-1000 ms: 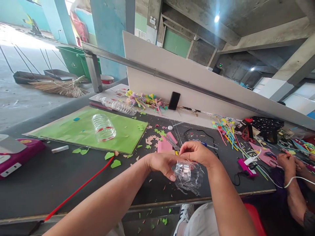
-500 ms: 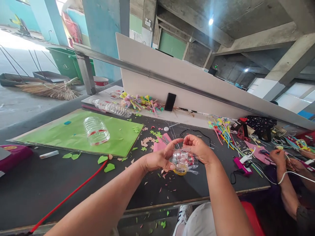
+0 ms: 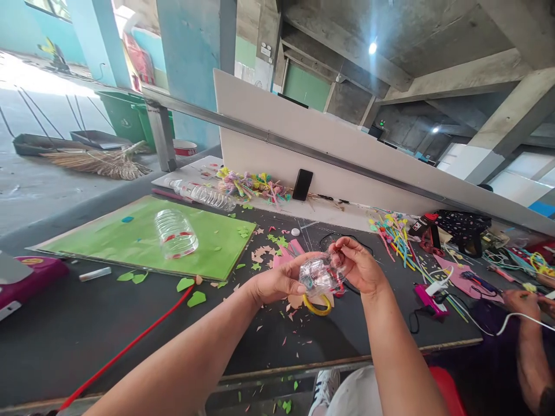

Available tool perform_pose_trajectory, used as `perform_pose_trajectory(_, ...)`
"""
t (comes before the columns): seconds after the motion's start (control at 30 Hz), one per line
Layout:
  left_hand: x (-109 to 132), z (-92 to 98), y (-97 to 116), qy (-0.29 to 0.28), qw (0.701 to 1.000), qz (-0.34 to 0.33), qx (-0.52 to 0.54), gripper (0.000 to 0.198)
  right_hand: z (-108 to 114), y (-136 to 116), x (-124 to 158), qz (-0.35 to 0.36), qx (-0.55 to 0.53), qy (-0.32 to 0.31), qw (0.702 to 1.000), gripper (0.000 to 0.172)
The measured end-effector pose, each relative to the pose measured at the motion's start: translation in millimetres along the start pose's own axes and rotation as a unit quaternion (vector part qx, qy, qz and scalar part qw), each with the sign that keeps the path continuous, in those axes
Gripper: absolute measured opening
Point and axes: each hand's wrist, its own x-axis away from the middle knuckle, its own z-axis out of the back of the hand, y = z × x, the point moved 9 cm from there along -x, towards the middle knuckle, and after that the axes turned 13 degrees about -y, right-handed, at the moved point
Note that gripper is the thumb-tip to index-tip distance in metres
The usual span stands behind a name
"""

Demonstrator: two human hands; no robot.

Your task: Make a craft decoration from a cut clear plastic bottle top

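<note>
While both hands (image 3: 281,283) clasp clear plastic (image 3: 318,276) | yellow-handled scissors (image 3: 318,312) partly hidden | scraps (image 3: 196,298) around

A black phone (image 3: 302,184) leans on a white board (image 3: 303,128); a straw broom (image 3: 106,162) lies near green bins (image 3: 122,117)

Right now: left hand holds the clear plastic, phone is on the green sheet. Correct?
Phone's place is wrong. The head view shows the phone leaning on the white panel, off the green sheet. The left hand does hold the clear plastic.
</note>
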Motion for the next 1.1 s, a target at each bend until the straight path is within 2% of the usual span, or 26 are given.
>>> perform_pose_trajectory(0.1, -0.9, -1.4, 2.3, -0.014, 1.000, -0.022, 0.007, 0.074, 0.4, -9.7, 1.3, 0.022, 0.093, 0.026, 0.995, 0.022)
perform_pose_trajectory(0.17, -0.6, -0.2, 1.8, -0.012, 1.000, -0.026, 0.010, 0.073, -0.8, -17.0, 2.2, 0.023, 0.196, 0.048, 0.979, 0.018)
perform_pose_trajectory(0.27, 0.4, 2.4, -0.8, -0.001, 1.000, -0.017, 0.014, 0.069, -4.0, -35.1, 6.8, 0.024, 0.373, 0.104, 0.922, 0.013)
perform_pose_trajectory(0.37, 0.9, 3.0, -3.3, 0.005, 1.000, -0.006, 0.018, 0.069, -8.3, -52.0, 13.8, 0.015, 0.471, 0.155, 0.868, 0.016)
perform_pose_trajectory(0.5, 0.4, 2.9, -4.9, 0.008, 1.000, -0.004, 0.024, 0.067, -11.8, -62.7, 21.1, 0.004, 0.497, 0.193, 0.846, 0.018)
perform_pose_trajectory(0.67, -0.7, 4.3, -6.9, 0.016, 1.000, -0.001, 0.024, 0.064, -16.3, -61.8, 22.9, 0.014, 0.449, 0.189, 0.873, 0.017)
perform_pose_trajectory(0.8, -1.1, 5.4, -7.2, 0.020, 1.000, 0.003, 0.018, 0.064, -23.6, -64.2, 25.3, 0.030, 0.452, 0.180, 0.873, 0.014)
perform_pose_trajectory(0.87, -1.0, 6.4, -7.1, 0.024, 1.000, 0.008, 0.010, 0.065, -31.3, -67.7, 26.4, 0.041, 0.488, 0.171, 0.855, 0.013)
perform_pose_trajectory(1.0, 0.2, 11.5, -6.3, 0.040, 0.999, 0.009, 0.002, 0.065, -48.4, -77.0, 28.7, 0.081, 0.576, 0.159, 0.798, 0.010)
perform_pose_trajectory(1.1, 0.9, 16.2, -6.7, 0.053, 0.999, 0.008, 0.009, 0.063, -53.6, -79.7, 29.7, 0.113, 0.590, 0.156, 0.784, 0.010)
